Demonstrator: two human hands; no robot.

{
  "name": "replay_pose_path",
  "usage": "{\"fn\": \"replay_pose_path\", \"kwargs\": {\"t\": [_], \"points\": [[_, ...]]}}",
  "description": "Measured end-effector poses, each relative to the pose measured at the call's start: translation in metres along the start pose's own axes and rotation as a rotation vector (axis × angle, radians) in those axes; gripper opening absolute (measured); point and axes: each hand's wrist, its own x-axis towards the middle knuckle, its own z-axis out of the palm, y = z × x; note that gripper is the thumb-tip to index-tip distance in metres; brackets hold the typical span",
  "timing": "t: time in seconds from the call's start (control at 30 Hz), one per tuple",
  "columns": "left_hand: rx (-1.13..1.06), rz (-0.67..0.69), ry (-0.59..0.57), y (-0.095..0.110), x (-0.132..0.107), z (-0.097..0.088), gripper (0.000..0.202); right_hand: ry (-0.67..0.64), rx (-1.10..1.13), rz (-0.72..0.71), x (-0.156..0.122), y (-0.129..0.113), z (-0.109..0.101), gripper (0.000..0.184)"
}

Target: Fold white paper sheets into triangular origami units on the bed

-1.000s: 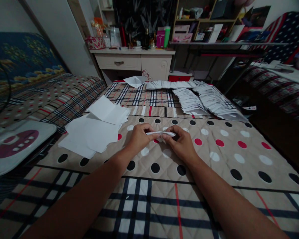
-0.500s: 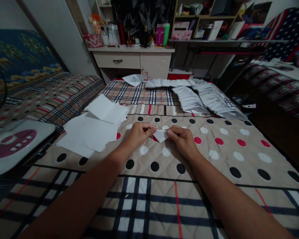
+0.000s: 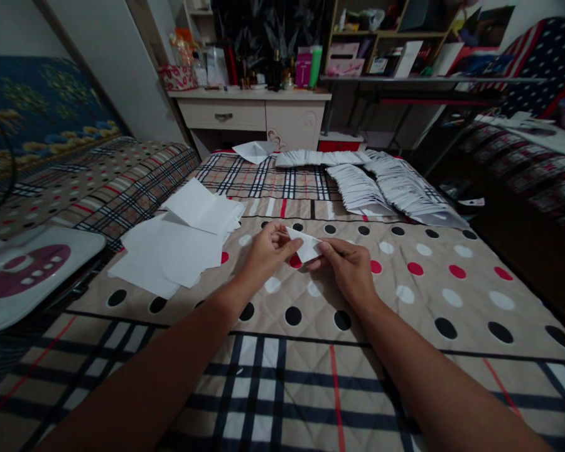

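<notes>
A small folded white paper (image 3: 306, 245) is held just above the dotted quilt (image 3: 405, 295) between both hands. My left hand (image 3: 265, 252) pinches its left corner with thumb and fingers closed. My right hand (image 3: 348, 270) grips its right side, fingers curled under it. A loose pile of white sheets (image 3: 179, 242) lies to the left of my hands. Rows of folded white papers (image 3: 381, 185) are laid out at the far right of the bed.
One folded paper (image 3: 254, 150) sits alone at the bed's far edge. A white dresser (image 3: 254, 116) with bottles and a desk with shelves (image 3: 405, 81) stand behind. A white device with a maroon panel (image 3: 23, 273) lies at the left. Another bed (image 3: 522, 157) is at the right.
The paper, held flat and edge-on a second ago, has been folded smaller and tilted up, showing a triangular face. Both hands moved slightly closer together.
</notes>
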Motion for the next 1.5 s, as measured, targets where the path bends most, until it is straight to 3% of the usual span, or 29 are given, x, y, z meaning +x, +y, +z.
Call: {"fn": "replay_pose_path", "kwargs": {"t": [0.07, 0.13, 0.23, 0.4, 0.73, 1.07, 1.3, 1.5], "points": [[0.016, -0.034, -0.082, -0.001, -0.003, 0.005, 0.034, 0.023, -0.020, -0.035, -0.001, -0.002, 0.002, 0.026], [0.063, -0.066, -0.143, 0.000, -0.005, 0.008, 0.024, 0.039, -0.025, -0.053, -0.002, -0.003, 0.003, 0.026], [0.133, -0.066, -0.135, 0.001, -0.005, 0.006, 0.018, 0.006, 0.005, -0.021, -0.004, -0.004, 0.006, 0.030], [0.313, 0.050, -0.050, 0.003, -0.002, -0.004, 0.029, -0.111, -0.127, -0.029, -0.006, -0.004, 0.008, 0.041], [0.641, 0.258, -0.213, 0.005, -0.013, 0.002, 0.031, -0.058, -0.104, -0.062, 0.001, 0.003, 0.006, 0.035], [0.401, 0.134, -0.411, 0.000, -0.019, 0.011, 0.028, 0.117, -0.295, -0.260, -0.006, -0.008, 0.005, 0.047], [0.440, 0.164, -0.404, 0.001, -0.021, 0.011, 0.031, 0.160, -0.245, -0.132, -0.005, -0.002, 0.008, 0.049], [0.446, 0.164, -0.367, 0.004, -0.021, 0.012, 0.030, 0.188, -0.219, -0.114, -0.004, -0.001, 0.007, 0.049]]}}
